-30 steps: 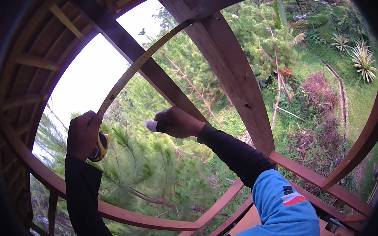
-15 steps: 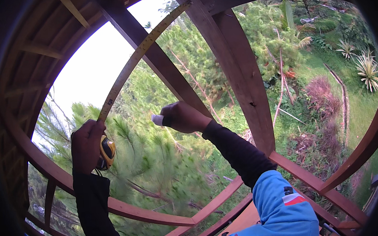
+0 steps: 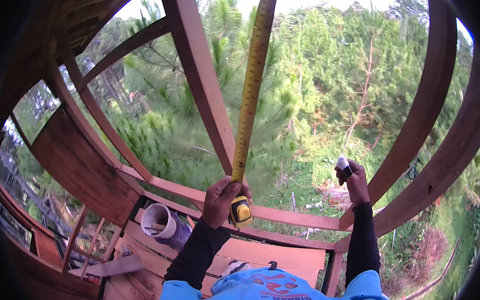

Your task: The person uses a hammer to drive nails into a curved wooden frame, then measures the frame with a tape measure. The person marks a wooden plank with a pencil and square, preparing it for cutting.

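the left hand (image 3: 221, 201) grips a compact yellow-and-black tape measure case (image 3: 241, 212), its fingers closed about the spot where the long yellow blade with dark markings (image 3: 251, 84) comes out. the case hangs above the far edge of the reddish-brown plank floor (image 3: 289, 255); the blade slants up and leaves the view at the top, so its far end cannot be seen. just beside it rises a straight reddish-brown wooden post (image 3: 200, 70); whether the two touch is unclear. the right hand (image 3: 356, 183) is raised well apart from the tape, fingers curled around; a small white-tipped, black-banded piece (image 3: 342, 162) shows at its fingertips, held or worn, i cannot tell.

as far as can be judged, the blade is drawn out and not yet back in its case. the timber frame (image 3: 298, 217) is up with many openings unfilled, though a wide dark-brown board panel (image 3: 83, 163) closes part of the left side. a whitish round bucket (image 3: 159, 214) stands near the floor's far left corner.
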{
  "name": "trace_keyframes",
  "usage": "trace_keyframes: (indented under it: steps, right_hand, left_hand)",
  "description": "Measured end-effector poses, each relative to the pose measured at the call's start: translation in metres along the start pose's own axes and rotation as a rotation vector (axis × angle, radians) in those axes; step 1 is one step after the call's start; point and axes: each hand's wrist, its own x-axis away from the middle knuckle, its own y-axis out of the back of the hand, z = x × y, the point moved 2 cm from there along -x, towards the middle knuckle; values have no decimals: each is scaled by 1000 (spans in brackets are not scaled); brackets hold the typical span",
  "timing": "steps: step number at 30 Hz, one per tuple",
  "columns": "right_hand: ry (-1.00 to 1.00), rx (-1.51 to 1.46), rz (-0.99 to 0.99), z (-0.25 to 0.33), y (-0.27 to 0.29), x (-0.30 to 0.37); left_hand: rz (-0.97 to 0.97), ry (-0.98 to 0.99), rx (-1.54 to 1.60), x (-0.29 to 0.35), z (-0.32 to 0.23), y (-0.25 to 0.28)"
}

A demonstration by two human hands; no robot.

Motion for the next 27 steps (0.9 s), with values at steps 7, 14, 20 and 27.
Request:
trace_keyframes:
  steps: [7, 14, 20, 27]
  right_hand:
    - [-793, -262, 262, -259, -150, 135]
    - [-1067, 144, 681, -358, -292, 252]
    - [-772, 782, 1131, -357, -368, 254]
    - [-516, 928, 1352, -374, -443, 239]
  left_hand:
    - [-389, 220, 97, 138, 74, 116]
    - [-707, 169, 146, 238, 108, 188]
    - [-907, 190, -35, 325, 103, 262]
    - [-1140, 99, -9, 409, 70, 325]
